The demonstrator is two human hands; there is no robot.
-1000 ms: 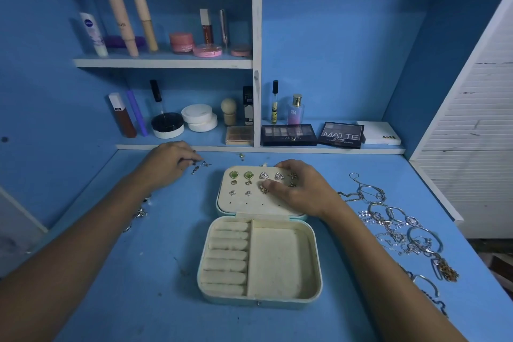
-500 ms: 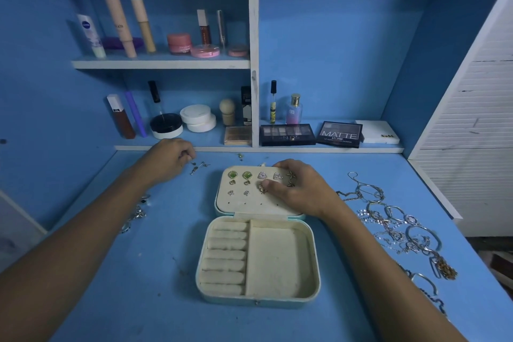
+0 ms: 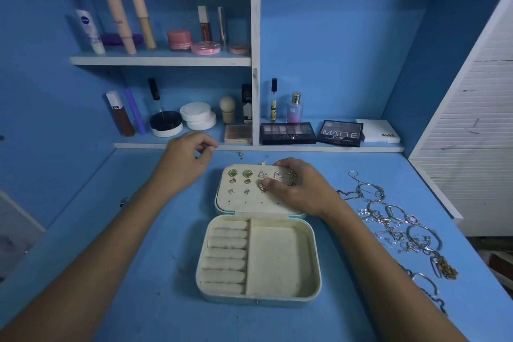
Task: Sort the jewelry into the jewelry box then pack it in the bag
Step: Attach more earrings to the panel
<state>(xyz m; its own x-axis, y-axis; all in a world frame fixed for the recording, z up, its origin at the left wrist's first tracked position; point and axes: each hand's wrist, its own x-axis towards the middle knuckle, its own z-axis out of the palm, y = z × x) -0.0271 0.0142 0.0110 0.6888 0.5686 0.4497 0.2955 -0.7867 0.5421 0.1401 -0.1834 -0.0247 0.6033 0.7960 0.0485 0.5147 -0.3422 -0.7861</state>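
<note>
Over the far left of the surface, the left hand is hovering with fingers curled and thumb meeting fingertip as if pinching something tiny; what it holds, I cannot tell. In the middle the jewelry box is lying open, its lid panel carrying rows of earrings. The right hand is resting on that panel, pinching an earring. The earring step seems in hand; next is seating this stud precisely in a hole. To the right, the bracelets and chains are waiting unsorted.
</note>
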